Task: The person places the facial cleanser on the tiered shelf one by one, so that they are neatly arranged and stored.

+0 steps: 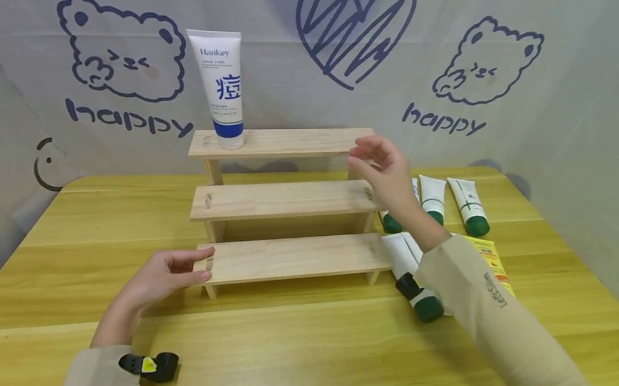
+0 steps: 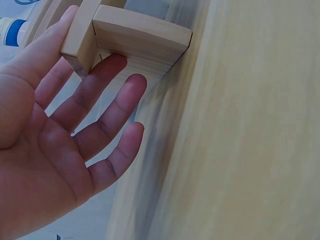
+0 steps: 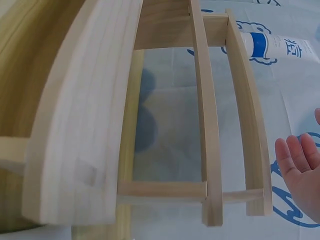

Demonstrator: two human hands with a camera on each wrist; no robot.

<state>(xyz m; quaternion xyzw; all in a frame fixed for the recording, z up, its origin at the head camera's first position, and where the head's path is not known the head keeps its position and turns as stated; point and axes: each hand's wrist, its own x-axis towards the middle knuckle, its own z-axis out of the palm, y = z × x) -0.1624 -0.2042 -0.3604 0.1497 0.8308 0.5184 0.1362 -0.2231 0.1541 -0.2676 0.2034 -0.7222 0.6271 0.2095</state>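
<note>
A three-tier wooden rack stands on the table. Pinching the left end of its lowest board is my left hand; in the left wrist view that hand's other fingers spread loosely below the board. My right hand hovers by the right end of the top board, fingers loosely bent around nothing. In the right wrist view it appears a little apart from the rack. On the top board's left end, a white squeeze tube with a blue band stands upright on its cap.
Right of the rack lie several white tubes with green caps, among them one tube farthest right. A yellow package is partly hidden by my right sleeve. A printed cloth hangs behind the table.
</note>
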